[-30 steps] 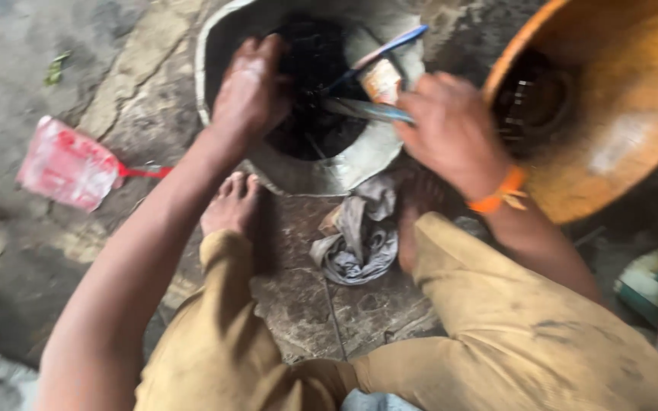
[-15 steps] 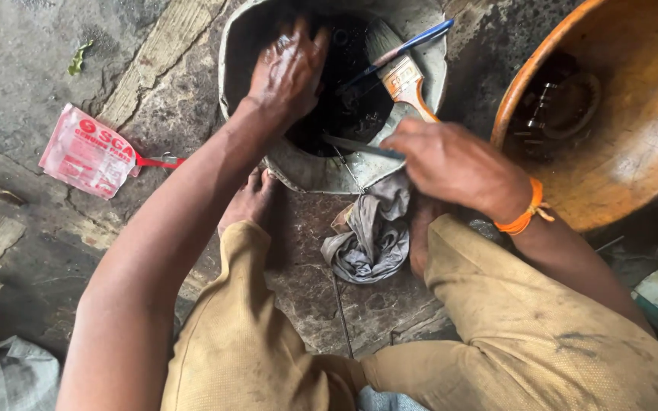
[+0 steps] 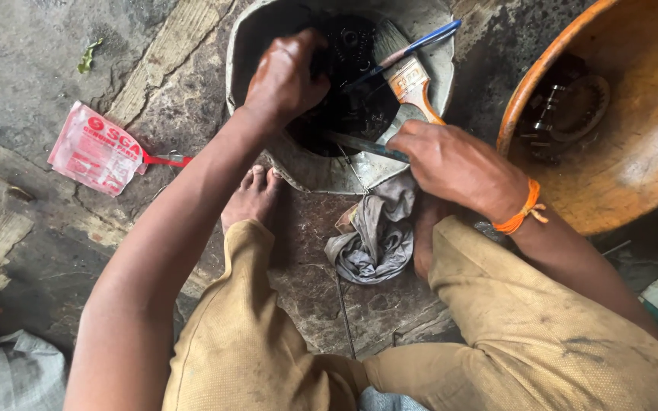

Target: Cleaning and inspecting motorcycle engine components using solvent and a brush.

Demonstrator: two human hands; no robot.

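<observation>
The scene is lit by soft, even daylight; no hard shadows are cast, most is sharp, and the corners are slightly blurred

Stained concrete floor (image 3: pixel 24 46) carries a grey basin (image 3: pixel 321 171) at 12 o'clock, an orange tub (image 3: pixel 649 167) at 2, a red packet (image 3: pixel 97 150) at 9, and a grey rag (image 3: pixel 375 236) at centre.

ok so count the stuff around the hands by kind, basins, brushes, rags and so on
basins: 2, grey and orange
brushes: 2, wooden-handled and blue-handled
rags: 1
red packets: 1
dark metal parts: 2, one under the left hand, one in the orange basin
total: 8
</observation>
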